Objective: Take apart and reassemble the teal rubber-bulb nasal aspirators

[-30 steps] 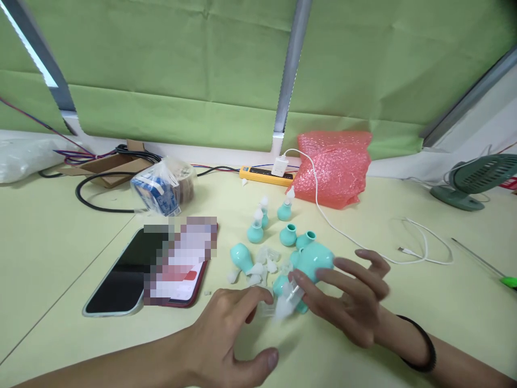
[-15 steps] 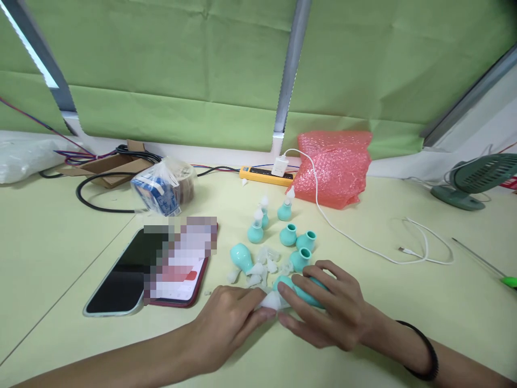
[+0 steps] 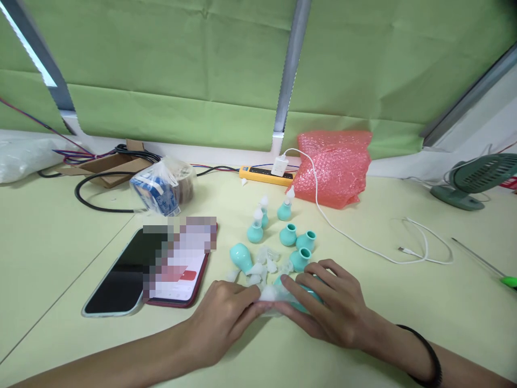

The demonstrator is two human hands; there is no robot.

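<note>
Near the table's front, my left hand point(image 3: 226, 318) pinches a whitish translucent tip point(image 3: 271, 294) between thumb and index finger. My right hand point(image 3: 339, 304) meets it from the right, its fingers curled over a teal squeeze bulb point(image 3: 311, 293) that they partly hide. My right thumb and index finger are at the clear end beside the tip. Just beyond lie several loose translucent tips point(image 3: 256, 275) and a teal bulb on its side point(image 3: 241, 257). Open-necked teal bulbs point(image 3: 288, 235) stand behind my right hand. Farther back are bulbs fitted with white tips point(image 3: 255, 230).
Two phones, one dark point(image 3: 125, 275) and one lit point(image 3: 180, 269), lie to the left. Behind are a bagged blue box point(image 3: 155, 191), a yellow power strip point(image 3: 258, 175) and a red bubble-wrap bag point(image 3: 333, 170). A white cable point(image 3: 351, 238), screwdriver point(image 3: 480, 261) and green fan point(image 3: 480, 178) are right.
My hands have drawn closer around the translucent tip. My right thumb has moved up against it, and the teal bulb is more covered by my fingers.
</note>
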